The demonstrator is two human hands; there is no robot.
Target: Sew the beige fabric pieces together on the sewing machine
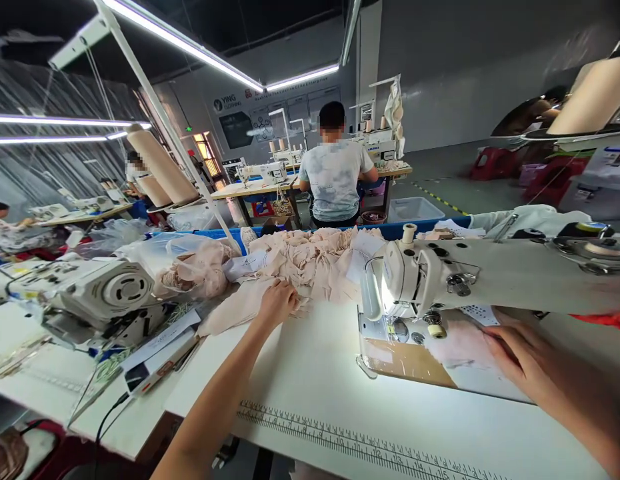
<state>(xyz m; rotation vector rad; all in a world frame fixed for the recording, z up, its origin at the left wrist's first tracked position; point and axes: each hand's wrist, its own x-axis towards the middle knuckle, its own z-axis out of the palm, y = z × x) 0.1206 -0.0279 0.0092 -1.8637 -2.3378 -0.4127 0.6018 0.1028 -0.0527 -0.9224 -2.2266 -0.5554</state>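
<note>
My left hand [277,302] reaches forward onto a heap of pale pink fabric pieces [310,263] at the back of the white sewing table [315,380]; its fingers curl over a piece at the heap's near edge. My right hand [510,350] lies with fingers stretched on a pink fabric piece [463,347] lying on the machine bed, just right of the needle. The white sewing machine [490,273] stands over that piece, with its lamp lit.
A second sewing machine [105,293] sits at left beside a plastic bag of pink fabric [190,267]. A ruler strip [350,443] runs along the table's near edge. A person in a light T-shirt [335,177] works with their back turned at a table beyond.
</note>
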